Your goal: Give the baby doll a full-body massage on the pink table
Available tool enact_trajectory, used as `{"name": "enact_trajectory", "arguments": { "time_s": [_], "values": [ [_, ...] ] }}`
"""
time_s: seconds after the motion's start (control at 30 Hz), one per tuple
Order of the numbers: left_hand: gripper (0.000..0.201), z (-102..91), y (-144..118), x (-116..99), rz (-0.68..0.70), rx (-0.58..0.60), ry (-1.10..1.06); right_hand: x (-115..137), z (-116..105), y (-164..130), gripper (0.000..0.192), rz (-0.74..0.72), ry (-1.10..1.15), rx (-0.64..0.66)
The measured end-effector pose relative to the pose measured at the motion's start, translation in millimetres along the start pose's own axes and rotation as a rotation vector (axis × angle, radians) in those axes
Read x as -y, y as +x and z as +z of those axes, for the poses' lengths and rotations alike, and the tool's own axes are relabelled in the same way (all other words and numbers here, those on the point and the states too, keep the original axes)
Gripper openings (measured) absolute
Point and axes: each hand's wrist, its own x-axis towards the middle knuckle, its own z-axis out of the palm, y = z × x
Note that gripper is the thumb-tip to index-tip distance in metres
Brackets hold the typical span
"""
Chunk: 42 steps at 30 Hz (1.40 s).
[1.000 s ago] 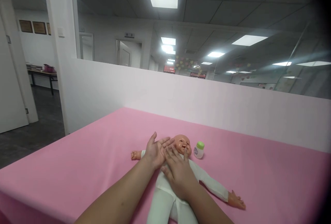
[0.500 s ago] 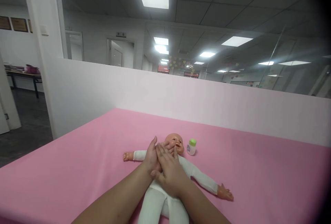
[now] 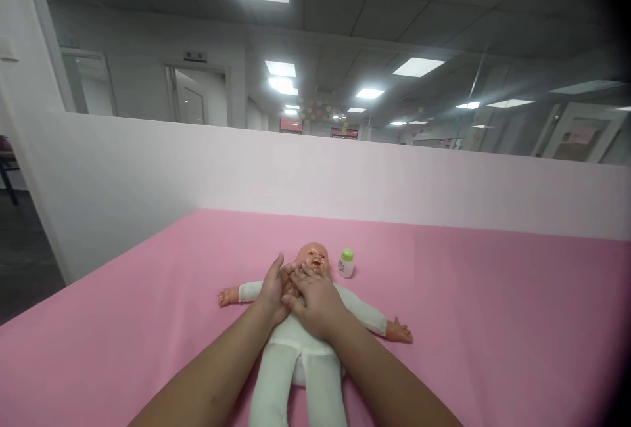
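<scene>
A baby doll (image 3: pixel 304 335) with a soft white body lies face up, arms spread, its head toward the far wall. Above its chest my left hand (image 3: pixel 276 288) is turned palm up with the thumb raised and fingers stretched out. My right hand (image 3: pixel 318 299) lies palm down across the left hand's fingers, its own fingers extended. Neither hand shows an object in it. Together they cover the doll's upper chest and neck. Just right of the doll's head stands a small white bottle (image 3: pixel 346 265) with a green cap, upright.
Pink cloth (image 3: pixel 468 322) covers the surface under the doll. A low white wall (image 3: pixel 345 177) with glass above it runs along the far side. At the left, dark floor (image 3: pixel 29 263) shows past the wall's end.
My right hand has slid across the left hand's fingers, both staying in contact. The camera view has turned right, so the doll and bottle appear further left. The doll's pose looks the same.
</scene>
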Motion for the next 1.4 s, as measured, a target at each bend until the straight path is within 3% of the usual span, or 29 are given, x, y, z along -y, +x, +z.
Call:
{"name": "enact_trajectory", "arguments": {
  "time_s": [0.1,0.2,0.3,0.37,0.47,0.57,0.73,0.87,1.1,1.4],
  "values": [
    [0.048,-4.1,4,2,0.032,0.007,0.083,-4,-7,1,0.038,-0.049,0.107,-0.078],
    [0.046,-13.1,12,2,0.156,-0.094,0.308,-11,-9,2,0.028,-0.053,0.216,-0.182],
    [0.038,-24.0,20,-2,0.354,-0.227,0.635,-20,-12,3,0.025,0.081,0.22,-0.331],
    [0.029,-29.8,22,-6,0.375,-0.294,0.792,-27,-16,5,0.025,0.181,0.209,-0.38],
    [0.023,-35.8,22,-11,0.259,-0.351,0.987,-38,-26,4,0.031,0.355,0.189,-0.325],
    [0.028,-40.0,19,-18,0.192,-0.333,1.279,-47,-36,-1,0.042,0.519,0.106,-0.185],
    [0.037,-43.6,12,-36,0.124,-0.318,1.724,-56,-46,-13,0.066,0.589,0.124,0.063],
    [0.051,-43.9,9,-44,-0.023,-0.245,1.778,-64,-40,-15,0.07,0.554,0.167,0.169],
    [0.046,-43.6,12,-40,0.128,-0.342,1.834,-70,-21,-7,0.058,0.456,0.235,0.046],
    [0.027,-48.3,17,-25,0.299,-0.451,1.694,-85,7,3,0.045,0.538,0.139,-0.105]
  ]
}}
